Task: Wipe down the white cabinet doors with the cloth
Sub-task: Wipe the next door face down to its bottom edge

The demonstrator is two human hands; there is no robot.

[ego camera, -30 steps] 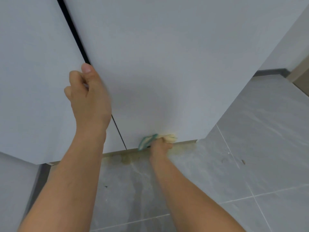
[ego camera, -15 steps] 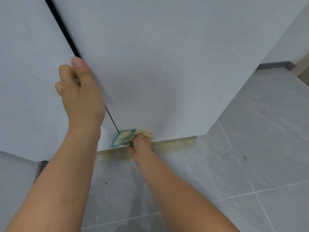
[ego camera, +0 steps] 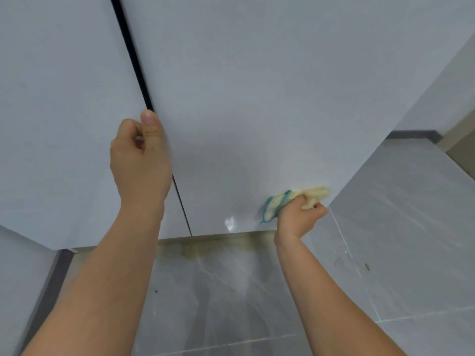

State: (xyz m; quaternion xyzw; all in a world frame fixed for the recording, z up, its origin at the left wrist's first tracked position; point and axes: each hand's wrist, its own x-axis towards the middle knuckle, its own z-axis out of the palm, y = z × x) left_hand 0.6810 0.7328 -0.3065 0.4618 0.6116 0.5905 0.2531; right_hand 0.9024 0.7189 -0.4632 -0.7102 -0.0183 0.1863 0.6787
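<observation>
A right hand (ego camera: 299,217) presses a bunched yellow cloth (ego camera: 295,200) with teal edging against the lower right corner of a white cabinet door (ego camera: 257,98). The left hand (ego camera: 140,160) grips that door's left edge. Grey tiled floor (ego camera: 218,291) below.

Two plain white cabinet doors fill the view, the left door (ego camera: 61,119) and the right door (ego camera: 257,93), split by a thin dark gap. A wet glint shows near the right door's bottom edge. The cloth (ego camera: 295,201), pale yellow with a teal-stitched border, sits bunched and pressed flat against that door's lower right corner.
</observation>
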